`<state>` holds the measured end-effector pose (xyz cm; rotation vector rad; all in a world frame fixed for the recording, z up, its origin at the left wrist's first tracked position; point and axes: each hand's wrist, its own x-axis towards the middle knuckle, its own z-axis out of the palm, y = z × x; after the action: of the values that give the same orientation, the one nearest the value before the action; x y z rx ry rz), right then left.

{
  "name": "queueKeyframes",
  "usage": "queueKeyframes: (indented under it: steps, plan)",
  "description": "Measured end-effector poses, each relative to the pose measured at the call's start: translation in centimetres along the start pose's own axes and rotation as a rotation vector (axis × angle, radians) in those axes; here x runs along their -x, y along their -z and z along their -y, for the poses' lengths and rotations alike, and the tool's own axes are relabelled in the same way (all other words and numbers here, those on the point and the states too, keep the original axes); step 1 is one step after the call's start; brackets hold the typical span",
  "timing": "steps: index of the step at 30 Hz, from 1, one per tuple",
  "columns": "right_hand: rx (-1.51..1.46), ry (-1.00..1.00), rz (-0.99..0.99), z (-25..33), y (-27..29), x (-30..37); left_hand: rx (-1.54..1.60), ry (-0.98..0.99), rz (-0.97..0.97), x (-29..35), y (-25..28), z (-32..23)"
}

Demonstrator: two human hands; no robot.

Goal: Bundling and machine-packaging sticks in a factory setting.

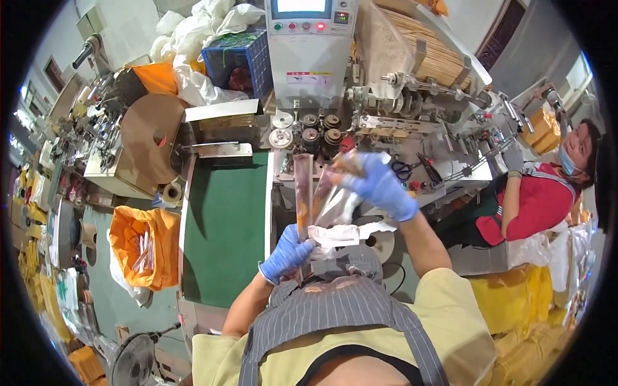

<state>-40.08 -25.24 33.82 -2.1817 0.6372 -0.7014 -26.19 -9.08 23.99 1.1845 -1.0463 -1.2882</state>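
Note:
My left hand, in a blue glove, is closed round the lower part of a bundle of long, narrow clear plastic sleeves. They stand up in front of me, with brownish-orange patches showing in them. A crumpled white strip lies across beside that hand and trails to the right. My right hand, also blue-gloved, is raised at the right of the bundle, fingers pointing left towards the sleeve tops. Motion smears its fingertips, so whether they grip a sleeve is unclear.
A green conveyor belt runs at my left, with an orange sack of clear wrappers beyond it. Ahead are rollers and a control cabinet. Scissors lie on the machine bench. A co-worker sits at the right.

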Motion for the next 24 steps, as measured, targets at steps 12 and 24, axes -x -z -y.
queueKeyframes:
  steps: [12,24]
  plan:
    - [0.567,0.490,0.220,-0.1,-3.9,0.1,-0.038,0.047,-0.123,-0.7,-0.5,-0.5]
    - [-0.351,-0.055,-0.350,-3.7,-3.5,1.2,-0.330,-0.100,-0.134,-4.1,-3.1,-0.7]
